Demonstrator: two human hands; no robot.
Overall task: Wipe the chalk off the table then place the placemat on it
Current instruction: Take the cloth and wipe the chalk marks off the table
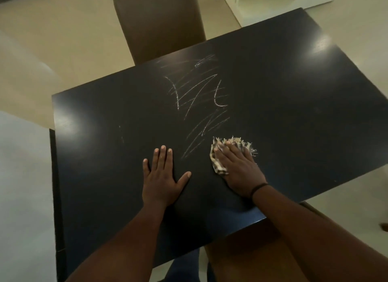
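Observation:
White chalk scribbles [199, 99] run down the middle of the black table [294, 113], from its far edge to a point between my hands. My right hand [237, 168] lies flat with straight fingers on a striped, frayed cloth [241, 144], pressing it to the table just right of the lowest chalk lines. My left hand [161, 176] rests flat on the bare tabletop, fingers spread, left of the chalk. No placemat shows in this view.
A brown chair [159, 23] stands at the table's far side. Another brown seat [252, 250] is at the near edge under my right arm. A white object [273, 2] sits on the floor at the back right. A pale surface [23, 187] borders the table's left.

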